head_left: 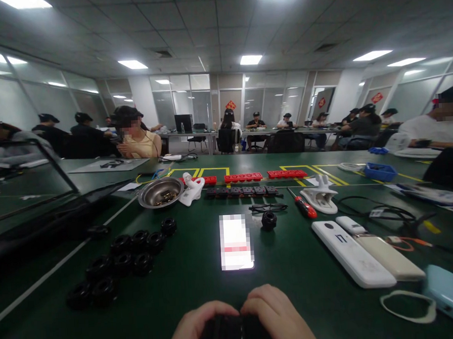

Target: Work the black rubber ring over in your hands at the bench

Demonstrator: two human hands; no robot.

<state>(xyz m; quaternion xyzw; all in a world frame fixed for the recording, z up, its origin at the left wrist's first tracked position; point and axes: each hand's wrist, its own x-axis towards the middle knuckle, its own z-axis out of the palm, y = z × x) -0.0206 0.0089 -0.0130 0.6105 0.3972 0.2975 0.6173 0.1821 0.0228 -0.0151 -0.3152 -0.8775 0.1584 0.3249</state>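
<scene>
Fingers [269, 295] of two bare hands gripping a glossy black part [239, 333] above a dark green bench [194, 277]

Left hand [196, 325] and right hand [283, 318] close on the part from either side, at the bottom centre of the view. Writing is too small or blurred to read: a dark mark on a long white plastic device [362, 261] at right, and pale figures on red diamond-shaped wall hangings [230, 105]. A bright phone-like screen [235, 237] beyond the hands is pixelated, with a pinkish band across it. Pale lines and yellow tape outlines [214, 169] mark the bench top. Black ring-shaped parts [122, 262] cluster at left; a shallow round metal bowl [155, 189] behind them holds small brass-coloured pieces. Narrow red plastic strips [244, 177] lie in a row farther back. Room: grey panelled ceiling [203, 19] with bright rectangular lights [251, 60], glass partitions [181, 103], and seated people [143, 143], many in dark caps. Held part: black, a narrow highlight down its middle, its outline largely covered by the fingers; whether it is one piece or two cannot be told.
</scene>
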